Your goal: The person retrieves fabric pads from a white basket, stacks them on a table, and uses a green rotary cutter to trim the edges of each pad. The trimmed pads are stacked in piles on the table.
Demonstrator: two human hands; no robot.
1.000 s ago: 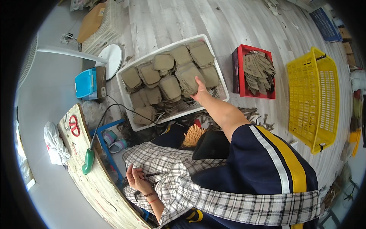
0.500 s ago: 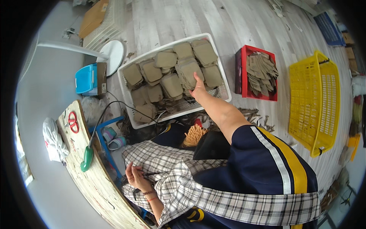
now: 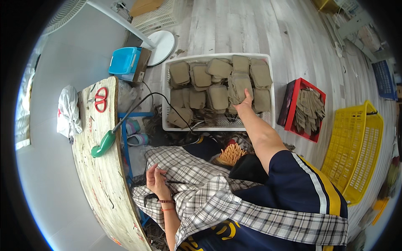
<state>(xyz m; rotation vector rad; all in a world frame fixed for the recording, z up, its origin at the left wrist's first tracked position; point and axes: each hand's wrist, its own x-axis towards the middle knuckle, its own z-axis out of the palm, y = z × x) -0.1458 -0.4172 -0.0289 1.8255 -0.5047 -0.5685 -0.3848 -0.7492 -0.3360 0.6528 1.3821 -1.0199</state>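
Observation:
My right hand (image 3: 244, 101) reaches into a white crate (image 3: 168, 125) and grips the near edge of a stack of khaki, rounded-square fabric pieces (image 3: 238, 83). Its thumb lies on top; the other fingers are mostly hidden. More stacks of the same pieces (image 3: 217, 96) fill the crate around it in rows. Over my lap, my left hand (image 3: 155, 181) hovers by the plaid cloth (image 3: 201, 184), fingers loosely bent and apart, with nothing seen in it.
To the right stand a red box (image 3: 296, 100) of khaki strips and a yellow basket (image 3: 354, 154). At left, a worn wooden board (image 3: 96, 184) carries red scissors (image 3: 100, 99) and a green-handled corded tool (image 3: 103, 144). A fan base (image 3: 161, 48) and blue bin (image 3: 124, 61) stand behind.
The view has turned, so the crate now appears straighter and further right. My right hand stays at the same fabric stack; my left hand remains over my lap.

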